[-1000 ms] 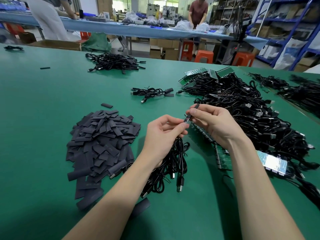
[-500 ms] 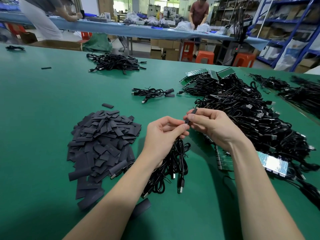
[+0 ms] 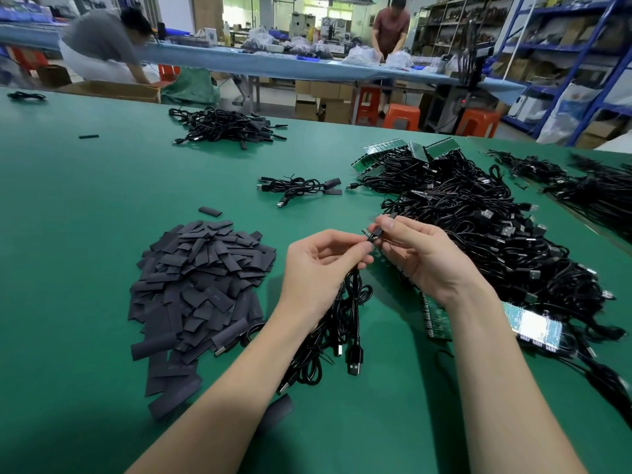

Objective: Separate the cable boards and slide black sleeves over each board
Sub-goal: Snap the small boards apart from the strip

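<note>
On the green work table [image 3: 85, 234], the far left holds 1 stray sleeve piece [image 3: 89, 136] lying alone. Nearer, left of centre, sits the pile of black sleeves [image 3: 198, 285], loosely heaped, with 1 separate piece [image 3: 210, 211] just beyond its far edge. At centre, the left hand [image 3: 321, 271] has its fingers curled, thumb and forefinger pinching the cable end where it meets the right hand; the bundle of cables [image 3: 338, 323] hangs from this hand down to the table, its USB plug [image 3: 355, 360] resting near the forearm. The right hand [image 3: 420, 254] pinches a small board [image 3: 372, 232] between thumb and forefinger, other fingers loosely curled; whether a sleeve already covers part of the board cannot be told. Right of the hands lies the large tangle of unprocessed cables [image 3: 496, 234] with green board strips [image 3: 533, 325] at its near edge and more at its far edge. A pair of cables with sleeved ends [image 3: 301, 188] lies at far centre. Assessment: the sleeving step appears in progress. Risks: the small board could slip from the narrow pinch and drop into the bundle; a misaligned sleeve could snag on the board edge or solder joints; pulling on the cable could strain its joint.
</note>
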A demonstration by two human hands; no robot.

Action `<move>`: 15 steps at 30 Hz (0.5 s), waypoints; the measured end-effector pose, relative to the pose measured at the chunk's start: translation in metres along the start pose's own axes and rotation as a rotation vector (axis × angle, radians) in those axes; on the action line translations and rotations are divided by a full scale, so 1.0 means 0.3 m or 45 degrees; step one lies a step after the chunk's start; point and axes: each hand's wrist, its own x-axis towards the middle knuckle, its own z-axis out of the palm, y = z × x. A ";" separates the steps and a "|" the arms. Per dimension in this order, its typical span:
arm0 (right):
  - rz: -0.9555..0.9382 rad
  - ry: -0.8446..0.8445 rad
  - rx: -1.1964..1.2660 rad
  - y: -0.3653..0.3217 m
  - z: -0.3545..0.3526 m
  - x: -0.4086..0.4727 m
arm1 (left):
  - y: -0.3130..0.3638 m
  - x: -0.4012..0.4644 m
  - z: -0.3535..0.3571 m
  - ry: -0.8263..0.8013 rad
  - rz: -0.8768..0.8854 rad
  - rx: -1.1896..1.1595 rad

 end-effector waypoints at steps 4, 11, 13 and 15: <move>0.004 0.010 0.013 0.002 -0.001 0.000 | -0.003 0.000 -0.003 -0.012 0.025 0.011; 0.009 -0.070 -0.026 0.003 0.003 0.000 | -0.011 0.005 -0.013 -0.011 0.025 0.006; 0.016 -0.100 -0.039 0.008 0.005 0.001 | -0.013 0.006 -0.013 -0.007 0.026 0.004; 0.018 -0.117 -0.044 0.012 0.007 0.003 | -0.012 0.007 -0.014 -0.004 0.024 -0.001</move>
